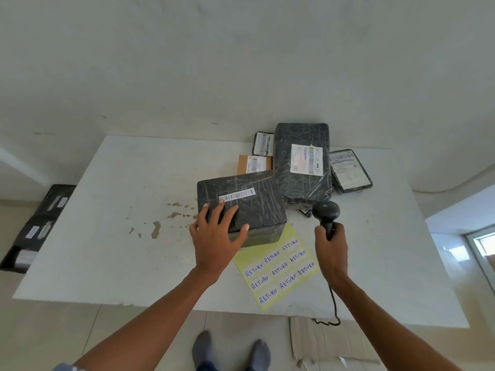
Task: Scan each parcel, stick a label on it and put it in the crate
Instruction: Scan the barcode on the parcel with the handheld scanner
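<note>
Our left grip [214,236] presses flat-fingered on the parcel [254,210], steadying its barcode [237,195] face-up; at three o'clock our right grip [332,250] clasps the scanner [325,211], likely to read it.

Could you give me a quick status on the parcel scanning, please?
Left hand rests on the black parcel, barcode facing up. Right hand grips the scanner beside it. Parcel overlaps the RETURN label sheet; barcode uncovered.
</note>
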### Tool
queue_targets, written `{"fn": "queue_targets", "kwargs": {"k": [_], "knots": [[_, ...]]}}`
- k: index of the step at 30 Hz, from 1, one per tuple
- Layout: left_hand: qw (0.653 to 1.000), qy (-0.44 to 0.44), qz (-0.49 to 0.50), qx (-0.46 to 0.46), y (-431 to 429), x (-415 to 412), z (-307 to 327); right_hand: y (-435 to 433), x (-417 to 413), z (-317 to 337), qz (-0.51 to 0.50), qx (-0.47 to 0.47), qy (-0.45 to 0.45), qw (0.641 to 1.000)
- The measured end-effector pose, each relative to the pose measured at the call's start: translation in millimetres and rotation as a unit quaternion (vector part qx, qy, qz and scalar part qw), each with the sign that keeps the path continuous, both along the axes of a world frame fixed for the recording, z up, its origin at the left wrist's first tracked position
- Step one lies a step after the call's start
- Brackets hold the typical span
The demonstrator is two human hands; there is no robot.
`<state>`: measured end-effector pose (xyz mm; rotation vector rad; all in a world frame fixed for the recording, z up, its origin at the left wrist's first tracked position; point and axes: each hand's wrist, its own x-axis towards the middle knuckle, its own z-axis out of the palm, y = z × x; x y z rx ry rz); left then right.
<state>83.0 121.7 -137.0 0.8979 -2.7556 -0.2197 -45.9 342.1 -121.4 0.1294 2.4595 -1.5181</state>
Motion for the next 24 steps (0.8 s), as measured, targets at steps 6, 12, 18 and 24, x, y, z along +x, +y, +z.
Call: {"fn": "queue_targets", "kwargs": {"k": [6,12,18,24], "knots": [[0.997,0.056,-0.036,0.041,-20,13,6,-60,35,69,0.174,-0.103,-0.033,0.979],[0.983,0.054,-0.070,0.159,-45,23,13,-115,62,104,0.230,-0.038,-0.029,0.972],[0.979,0.040,-0.092,0.178,-54,25,15,-127,65,127,0.223,-0.001,-0.004,0.975],[0.982,0.036,-0.098,0.157,-53,22,11,-128,60,142,0.228,0.033,0.001,0.973]]}}
